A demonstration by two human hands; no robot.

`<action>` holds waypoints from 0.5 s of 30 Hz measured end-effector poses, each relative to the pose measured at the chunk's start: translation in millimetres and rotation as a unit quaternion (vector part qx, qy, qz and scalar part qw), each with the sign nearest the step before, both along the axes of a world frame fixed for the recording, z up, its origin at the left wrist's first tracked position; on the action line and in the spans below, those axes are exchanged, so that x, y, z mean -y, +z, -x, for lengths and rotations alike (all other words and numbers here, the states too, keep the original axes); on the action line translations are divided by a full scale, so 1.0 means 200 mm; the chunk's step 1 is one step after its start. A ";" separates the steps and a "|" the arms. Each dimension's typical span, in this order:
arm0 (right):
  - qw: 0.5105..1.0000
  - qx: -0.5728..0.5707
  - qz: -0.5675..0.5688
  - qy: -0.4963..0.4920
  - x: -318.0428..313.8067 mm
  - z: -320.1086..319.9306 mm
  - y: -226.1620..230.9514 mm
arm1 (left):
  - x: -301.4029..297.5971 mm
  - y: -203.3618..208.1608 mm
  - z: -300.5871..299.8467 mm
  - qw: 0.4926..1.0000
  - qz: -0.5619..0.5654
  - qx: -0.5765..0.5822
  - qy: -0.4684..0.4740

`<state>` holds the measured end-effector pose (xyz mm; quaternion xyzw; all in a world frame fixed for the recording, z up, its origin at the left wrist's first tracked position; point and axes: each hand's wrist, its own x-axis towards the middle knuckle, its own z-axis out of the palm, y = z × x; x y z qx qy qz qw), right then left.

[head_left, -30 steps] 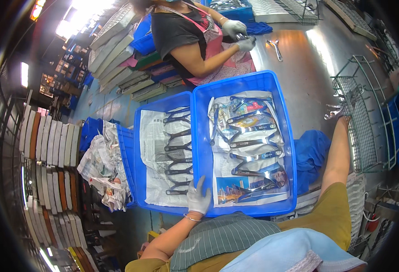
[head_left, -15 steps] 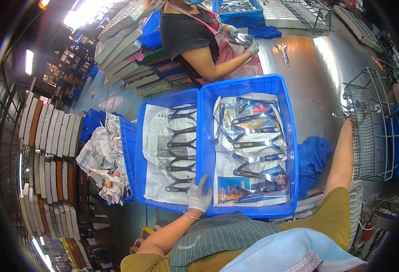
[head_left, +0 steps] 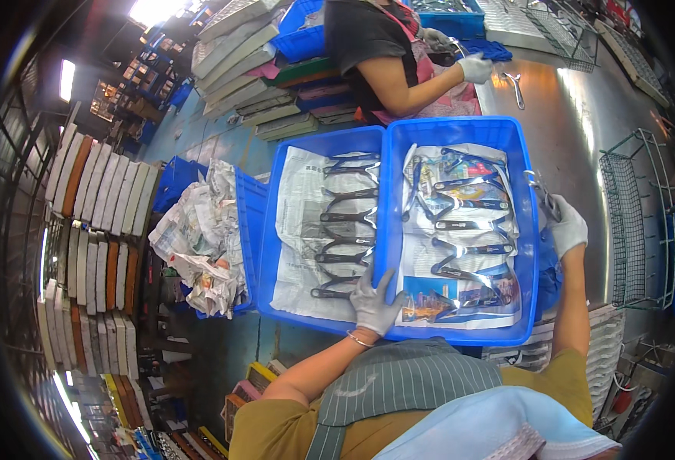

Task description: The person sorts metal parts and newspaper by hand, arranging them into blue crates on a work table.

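Note:
Two blue plastic crates stand side by side before me. The right crate (head_left: 460, 337) holds several shiny adjustable wrenches (head_left: 472, 225) on newspaper and printed sheets. In the left crate (head_left: 307, 138) a row of similar wrenches (head_left: 345, 218) lies on newspaper. My left hand (head_left: 377, 305), in a light glove, rests at the near end of the rims between the crates, its fingers spread. Just beyond the right crate's right wall, my gloved right hand (head_left: 569, 228) is closed on an adjustable wrench (head_left: 535, 184), its head end pointing away from me. The glove hides part of the tool.
A co-worker (head_left: 399, 69) stands across the crates. A single wrench (head_left: 515, 90) lies on the metal table (head_left: 560, 130), with a wire rack (head_left: 625, 230) at right. Crumpled newspaper (head_left: 199, 230) fills a container at left. Blue cloth (head_left: 548, 287) lies beside the right crate.
My right hand has come from the wire rack leftward to the right crate's wall, holding a wrench. The crates sit farther right in view. The co-worker's hands have moved apart.

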<state>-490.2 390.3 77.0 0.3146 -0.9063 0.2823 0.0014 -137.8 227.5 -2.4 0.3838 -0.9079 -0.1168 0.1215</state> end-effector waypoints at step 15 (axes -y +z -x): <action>0.867 0.230 0.070 0.437 0.91 -1.31 0.31 | 0.45 0.47 -0.33 0.749 -0.603 -0.274 -0.011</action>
